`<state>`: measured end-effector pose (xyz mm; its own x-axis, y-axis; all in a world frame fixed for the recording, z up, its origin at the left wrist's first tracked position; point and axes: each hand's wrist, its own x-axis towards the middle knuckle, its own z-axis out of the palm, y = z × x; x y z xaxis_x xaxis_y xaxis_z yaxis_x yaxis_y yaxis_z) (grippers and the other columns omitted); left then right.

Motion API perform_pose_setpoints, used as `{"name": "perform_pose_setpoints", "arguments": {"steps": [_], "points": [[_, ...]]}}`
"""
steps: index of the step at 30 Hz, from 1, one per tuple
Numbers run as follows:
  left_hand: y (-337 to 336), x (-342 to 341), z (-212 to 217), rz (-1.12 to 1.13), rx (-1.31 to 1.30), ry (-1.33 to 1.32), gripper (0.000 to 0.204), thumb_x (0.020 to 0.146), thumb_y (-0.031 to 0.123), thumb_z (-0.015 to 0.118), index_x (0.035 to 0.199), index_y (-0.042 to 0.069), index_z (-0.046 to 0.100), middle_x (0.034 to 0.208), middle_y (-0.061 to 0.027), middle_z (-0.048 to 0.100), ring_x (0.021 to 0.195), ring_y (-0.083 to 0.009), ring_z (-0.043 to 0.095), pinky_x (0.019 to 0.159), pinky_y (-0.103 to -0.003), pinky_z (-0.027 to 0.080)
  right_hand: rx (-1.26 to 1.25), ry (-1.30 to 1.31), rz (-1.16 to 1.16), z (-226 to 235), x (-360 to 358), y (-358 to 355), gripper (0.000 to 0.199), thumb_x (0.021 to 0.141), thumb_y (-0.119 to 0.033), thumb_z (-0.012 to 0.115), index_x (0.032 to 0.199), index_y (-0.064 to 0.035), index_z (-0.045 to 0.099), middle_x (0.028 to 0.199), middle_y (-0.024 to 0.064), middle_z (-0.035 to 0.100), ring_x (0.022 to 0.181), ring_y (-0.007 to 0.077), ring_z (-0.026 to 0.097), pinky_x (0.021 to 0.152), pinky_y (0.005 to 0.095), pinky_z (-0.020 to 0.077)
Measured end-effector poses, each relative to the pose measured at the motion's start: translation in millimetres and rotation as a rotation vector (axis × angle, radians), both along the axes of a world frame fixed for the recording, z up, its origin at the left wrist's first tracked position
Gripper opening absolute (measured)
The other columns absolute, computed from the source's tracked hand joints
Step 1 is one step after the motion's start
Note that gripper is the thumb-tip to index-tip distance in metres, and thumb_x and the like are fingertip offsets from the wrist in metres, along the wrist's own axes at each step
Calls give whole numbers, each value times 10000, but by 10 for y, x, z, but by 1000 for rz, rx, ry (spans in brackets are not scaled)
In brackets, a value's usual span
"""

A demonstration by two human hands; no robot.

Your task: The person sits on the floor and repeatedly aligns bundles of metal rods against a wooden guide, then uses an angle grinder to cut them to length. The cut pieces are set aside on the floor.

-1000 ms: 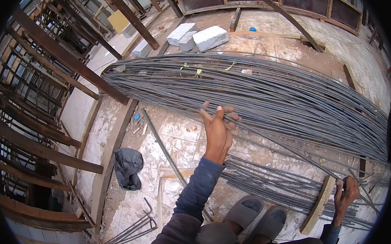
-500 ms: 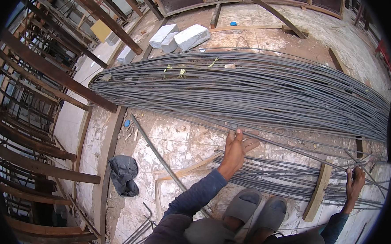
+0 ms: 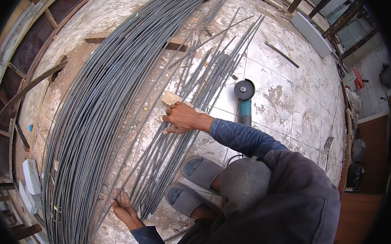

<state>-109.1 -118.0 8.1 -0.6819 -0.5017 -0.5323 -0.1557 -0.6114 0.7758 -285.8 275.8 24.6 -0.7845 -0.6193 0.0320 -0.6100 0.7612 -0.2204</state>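
A short bundle of thin steel rods [image 3: 192, 91] lies on the tiled floor beside a long, thick bundle of grey rebar [image 3: 94, 116]. My right hand [image 3: 182, 118] reaches out over the short bundle and is closed around a rod, just below a small wooden block [image 3: 171, 98]. My left hand [image 3: 123, 209] is low down at the near ends of the same rods, fingers curled around a thin rod. My two grey sandals [image 3: 196, 184] stand right next to the rods.
A teal angle grinder [image 3: 244, 100] with its disc lies on the tiles beyond my right forearm. A wooden batten [image 3: 175, 44] lies under the rebar. White blocks [image 3: 29, 182] sit at lower left, a white slab [image 3: 312, 34] at upper right. Wooden frames line the left edge.
The view has swung round, so the big rebar bundle now runs along the left. My left hand has come off the big bundle; both hands now hold a rod in the short bundle.
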Motion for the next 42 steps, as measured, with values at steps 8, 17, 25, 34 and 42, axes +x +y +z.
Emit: {"name": "perform_pose_setpoints", "arguments": {"steps": [8,17,25,34,42], "points": [[-111,210,-424,66,117,-72,341,1079,188,293,1268,-93,328,1380,-345,465,1221,-453,553,1046,-528,492,-90,-251,271,-386,138,-764,449,904,-467,635,1016,-32,628,896,167,653,881,388,648,788,500,497],[-76,117,30,80,52,81,404,1069,245,420,1311,-9,220,1255,-309,564,1098,-400,637,924,-480,575,-255,-42,198,-258,190,-1136,351,887,-365,672,779,-51,559,705,168,615,636,379,611,565,480,431],[26,80,-122,93,7,112,366,1060,290,443,1235,1,301,1168,-296,603,1030,-379,669,889,-455,592,-252,-119,178,1,157,-1160,385,839,-350,730,693,-18,600,632,201,597,599,415,600,549,479,434],[-219,292,92,324,-195,195,215,1063,243,451,1021,32,454,971,-234,664,856,-281,711,715,-369,613,-228,-107,251,410,467,-1544,345,881,-328,693,735,-34,589,622,176,595,561,393,594,518,471,425],[-434,710,-83,521,10,-21,306,1086,297,325,1108,30,473,896,-144,577,846,-342,658,749,-528,576,-193,-518,488,28,697,-1527,273,928,-299,624,821,-49,606,662,199,604,657,440,607,581,523,457]]}}
